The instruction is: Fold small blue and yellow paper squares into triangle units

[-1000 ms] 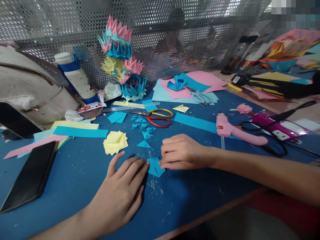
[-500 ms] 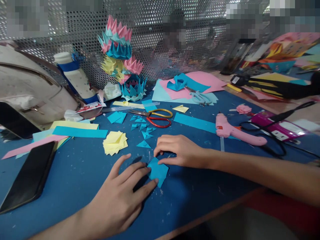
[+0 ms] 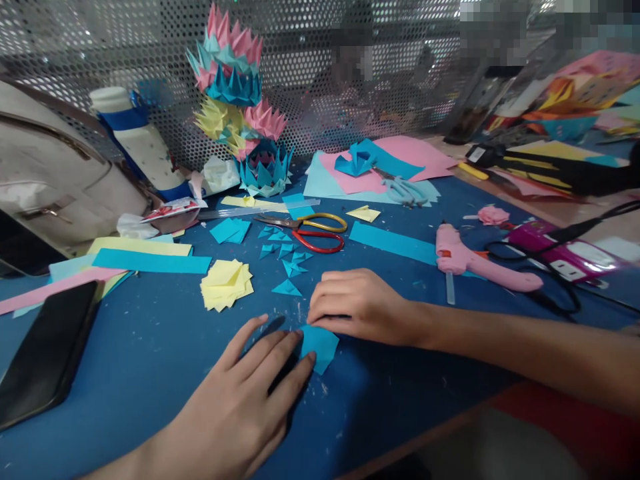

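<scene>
A small blue paper square (image 3: pixel 319 348), its corners turned at an angle to me, lies on the blue tabletop. My left hand (image 3: pixel 245 393) is spread open, with fingertips resting on the paper's left side. At the paper's top corner, my right hand (image 3: pixel 360 303) has its fingers curled together and its thumb against them, pinching the edge; that corner is hidden under the fingers. Just beyond the hands are several small folded blue triangles (image 3: pixel 287 287). A stack of yellow paper squares (image 3: pixel 227 285) sits past my left fingers.
Scissors (image 3: pixel 305 230) with yellow and red handles lie behind the triangles. To the right are a pink glue gun (image 3: pixel 475 260) and a purple power strip (image 3: pixel 560 250). A phone (image 3: pixel 50 353) and paper strips (image 3: pixel 153 261) are at left. Folded-paper rings (image 3: pixel 265 168) stand stacked near the mesh.
My right hand's fingers have closed down over the paper's top corner, covering more of it. My left hand stays almost in place on the paper. The view has shifted slightly.
</scene>
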`<state>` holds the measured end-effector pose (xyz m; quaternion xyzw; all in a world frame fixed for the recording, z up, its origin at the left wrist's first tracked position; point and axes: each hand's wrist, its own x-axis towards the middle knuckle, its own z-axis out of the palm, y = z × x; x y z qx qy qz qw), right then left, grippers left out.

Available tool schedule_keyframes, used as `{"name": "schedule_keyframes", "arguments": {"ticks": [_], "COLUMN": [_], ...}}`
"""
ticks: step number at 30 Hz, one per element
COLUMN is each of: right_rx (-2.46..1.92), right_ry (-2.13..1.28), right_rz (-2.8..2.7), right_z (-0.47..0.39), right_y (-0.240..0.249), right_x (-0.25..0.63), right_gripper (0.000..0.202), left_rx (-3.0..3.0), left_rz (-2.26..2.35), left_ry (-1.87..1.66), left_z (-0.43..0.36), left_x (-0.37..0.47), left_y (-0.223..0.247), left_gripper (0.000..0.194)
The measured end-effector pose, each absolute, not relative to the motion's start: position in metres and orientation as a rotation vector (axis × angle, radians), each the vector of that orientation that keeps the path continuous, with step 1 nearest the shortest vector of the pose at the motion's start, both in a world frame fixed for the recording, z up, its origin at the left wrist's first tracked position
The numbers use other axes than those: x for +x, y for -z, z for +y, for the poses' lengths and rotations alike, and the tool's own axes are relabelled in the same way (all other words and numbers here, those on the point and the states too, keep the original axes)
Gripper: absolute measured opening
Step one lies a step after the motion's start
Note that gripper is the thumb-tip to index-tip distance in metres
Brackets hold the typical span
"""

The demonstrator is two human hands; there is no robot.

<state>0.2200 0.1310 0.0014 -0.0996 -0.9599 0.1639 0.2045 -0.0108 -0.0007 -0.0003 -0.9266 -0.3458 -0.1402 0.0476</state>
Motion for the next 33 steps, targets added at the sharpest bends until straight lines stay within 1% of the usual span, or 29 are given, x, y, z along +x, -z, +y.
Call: {"name": "schedule_keyframes", "arguments": {"ticks": [6,10,25,33], "right_rx": [-0.162,-0.093,-0.021,0.018], "right_ry": [-0.025,0.144,0.198,0.169], "right_rz": [-2.729,-2.743,-2.764,-2.75], "right_z": [0.1286,0.1295,0.1342,0.135], "right_y": [-0.0037,-0.0052,-0.0047,-0.0058], "right_x": [0.2231,0.2226,0.2226,0.2217], "right_gripper": [0.029,0.037,0.039,0.04], "left_rx": [-2.805,-2.819,-2.847,-2.848], "left_rz": [-1.119,-1.136,-1.171,-1.159], "left_ry": [0.502,0.51,0.515,0.484], "left_z": [-0.0018,-0.0007,0.001,0.0004], "left_x": [-0.0108,-0.01,-0.01,-0.0114], "left_y": [0.0011,0.0,-0.0009,-0.0012], "left_gripper": [0.039,0.038,0.042,0.042]}}
